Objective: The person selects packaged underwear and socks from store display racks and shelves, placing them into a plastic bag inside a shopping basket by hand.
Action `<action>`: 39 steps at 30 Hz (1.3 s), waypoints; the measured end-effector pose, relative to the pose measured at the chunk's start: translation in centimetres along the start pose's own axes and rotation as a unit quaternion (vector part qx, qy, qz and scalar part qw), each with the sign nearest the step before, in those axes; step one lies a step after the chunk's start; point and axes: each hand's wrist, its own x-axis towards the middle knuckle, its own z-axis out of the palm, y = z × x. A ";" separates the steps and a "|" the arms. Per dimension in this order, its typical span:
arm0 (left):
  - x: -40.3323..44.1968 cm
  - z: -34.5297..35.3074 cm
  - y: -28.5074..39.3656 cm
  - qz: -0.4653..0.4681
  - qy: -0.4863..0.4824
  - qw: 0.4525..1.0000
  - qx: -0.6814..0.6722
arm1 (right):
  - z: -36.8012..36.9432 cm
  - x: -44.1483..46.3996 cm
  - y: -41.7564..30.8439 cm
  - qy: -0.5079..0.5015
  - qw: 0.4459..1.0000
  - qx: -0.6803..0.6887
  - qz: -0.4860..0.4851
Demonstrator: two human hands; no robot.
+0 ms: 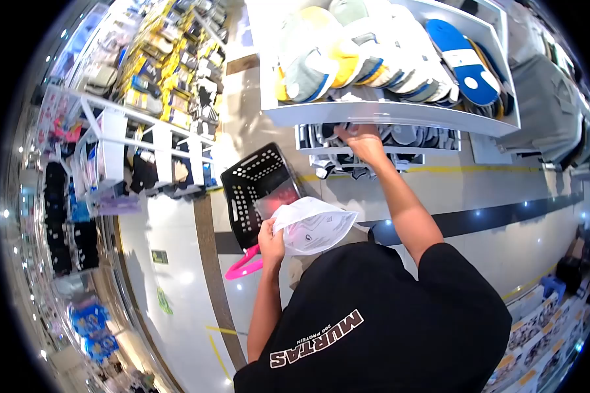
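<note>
Okay, my left hand (271, 241) has the white bag (318, 229) pinched, its length running right, near the black basket (246, 228). Far side: my right hand (365, 143) is nearer the lower socks (408, 135); can't tell its grip.

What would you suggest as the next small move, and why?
Perhaps the right hand should grasp one dark-and-white fabric item from the lower white rectangular tray, since it reaches over there while the left hand holds the white printed plastic bag.
</note>
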 end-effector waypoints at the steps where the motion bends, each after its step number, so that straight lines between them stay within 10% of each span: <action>1: 0.2 0.0 0.2 0.016 -0.008 1.000 0.008 | 0.7 1.3 0.1 0.040 0.998 -0.055 -0.013; 5: -0.9 0.2 -0.5 0.034 -0.016 0.998 0.043 | 4.5 4.0 0.7 0.220 0.951 -0.168 -0.137; 13: -1.4 0.6 -0.5 0.043 -0.005 0.998 0.037 | 7.0 1.0 0.5 0.026 0.941 -0.327 -0.087; 26: -0.9 0.5 -1.6 0.056 0.004 0.998 0.029 | 10.9 4.8 2.7 0.169 0.981 -0.097 0.007; 39: -1.7 0.9 -1.3 0.060 0.020 0.997 0.054 | 9.1 4.2 2.3 0.017 0.985 -0.162 0.053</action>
